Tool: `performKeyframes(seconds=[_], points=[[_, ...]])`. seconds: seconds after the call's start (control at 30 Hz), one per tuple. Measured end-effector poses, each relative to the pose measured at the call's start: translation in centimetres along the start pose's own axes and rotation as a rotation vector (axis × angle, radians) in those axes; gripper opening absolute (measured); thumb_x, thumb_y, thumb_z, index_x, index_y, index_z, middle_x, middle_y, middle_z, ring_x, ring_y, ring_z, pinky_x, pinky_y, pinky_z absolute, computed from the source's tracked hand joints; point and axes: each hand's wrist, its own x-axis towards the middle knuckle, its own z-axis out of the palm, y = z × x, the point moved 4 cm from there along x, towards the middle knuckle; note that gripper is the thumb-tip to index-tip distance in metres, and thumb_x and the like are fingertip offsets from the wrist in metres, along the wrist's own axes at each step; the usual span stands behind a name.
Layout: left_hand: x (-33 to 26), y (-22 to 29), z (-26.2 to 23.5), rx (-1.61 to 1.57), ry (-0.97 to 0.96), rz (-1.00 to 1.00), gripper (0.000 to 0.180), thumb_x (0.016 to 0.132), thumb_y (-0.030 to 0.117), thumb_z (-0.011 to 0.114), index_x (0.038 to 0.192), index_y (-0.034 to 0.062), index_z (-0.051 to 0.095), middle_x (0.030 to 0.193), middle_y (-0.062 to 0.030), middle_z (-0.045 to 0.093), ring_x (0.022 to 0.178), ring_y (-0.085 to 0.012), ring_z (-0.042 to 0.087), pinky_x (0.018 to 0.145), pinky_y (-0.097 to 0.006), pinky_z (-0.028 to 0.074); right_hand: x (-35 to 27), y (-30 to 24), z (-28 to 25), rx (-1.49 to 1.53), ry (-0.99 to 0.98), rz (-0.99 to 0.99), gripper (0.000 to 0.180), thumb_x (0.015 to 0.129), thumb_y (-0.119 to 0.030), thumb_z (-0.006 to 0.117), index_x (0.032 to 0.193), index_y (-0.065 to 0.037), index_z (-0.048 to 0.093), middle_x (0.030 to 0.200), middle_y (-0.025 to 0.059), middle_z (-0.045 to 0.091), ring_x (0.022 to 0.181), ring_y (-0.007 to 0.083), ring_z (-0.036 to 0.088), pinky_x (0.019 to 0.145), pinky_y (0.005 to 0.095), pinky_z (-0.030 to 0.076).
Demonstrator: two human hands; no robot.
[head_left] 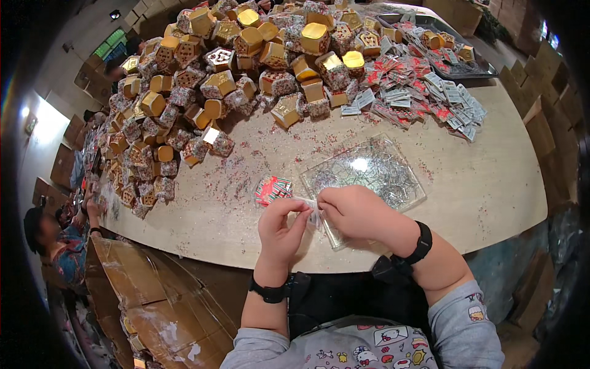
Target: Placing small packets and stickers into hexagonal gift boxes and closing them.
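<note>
Both hands meet at the near edge of the pale round tabletop [491,184], pinching a small pale strip-like piece [314,215] between them; it lies roughly crosswise, left to right, and what it is made of is too small to tell. The left hand [279,234] has thumb and fingers closed on its left end, and the right hand [355,211] curls nearly shut over its right end. Just beyond the right hand sits a clear shallow plastic tray of thin silvery wire pieces [369,169]. A small red-and-white printed packet [272,189] lies just beyond the left hand.
</note>
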Motion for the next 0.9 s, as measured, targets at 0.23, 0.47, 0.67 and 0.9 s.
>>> performKeyframes(seconds=[0.23, 0.47, 0.67, 0.9], points=[[-0.1, 0.0, -0.2, -0.007, -0.008, -0.032, 0.017, 0.076, -0.006, 0.070, 0.090, -0.0001, 0.061, 0.084, -0.0070, 0.061, 0.075, -0.0142, 0.057, 0.068, -0.025, 0.046, 0.1, -0.5, -1.3, -0.022, -0.026, -0.036, 0.022, 0.086, -0.026, 0.055, 0.084, -0.005, 0.061, 0.075, 0.0191, 0.060, 0.075, 0.0393, 0.059, 0.066, 0.0472, 0.047], [-0.3, 0.4, -0.6, 0.062, 0.077, 0.057, 0.017, 0.077, -0.007, 0.069, 0.090, 0.0006, 0.060, 0.083, -0.0073, 0.060, 0.074, -0.0144, 0.057, 0.065, -0.025, 0.046, 0.2, 0.4, -0.1, 0.574, 0.019, 0.213, 0.016, 0.084, -0.017, 0.065, 0.088, -0.001, 0.064, 0.071, 0.0070, 0.061, 0.063, 0.0152, 0.058, 0.058, 0.0295, 0.047], [-0.7, 0.7, -1.1, 0.075, 0.155, 0.141, 0.021, 0.077, -0.008, 0.069, 0.093, 0.0015, 0.059, 0.085, -0.0095, 0.061, 0.075, -0.0159, 0.058, 0.065, -0.025, 0.046, 0.4, 1.2, 1.6, 0.855, -0.014, 0.235, 0.014, 0.086, -0.010, 0.064, 0.097, -0.001, 0.066, 0.079, 0.0020, 0.061, 0.064, 0.0070, 0.054, 0.056, 0.0233, 0.044], [-0.4, 1.1, -0.4, 0.034, 0.009, 0.076, 0.023, 0.075, -0.006, 0.071, 0.094, 0.0017, 0.061, 0.086, -0.0074, 0.059, 0.073, -0.0150, 0.055, 0.064, -0.025, 0.044, 0.4, 1.2, 2.5, 1.051, -0.073, 0.330, 0.010, 0.089, -0.001, 0.057, 0.096, 0.003, 0.063, 0.074, 0.0045, 0.060, 0.060, 0.0090, 0.055, 0.056, 0.0228, 0.045]])
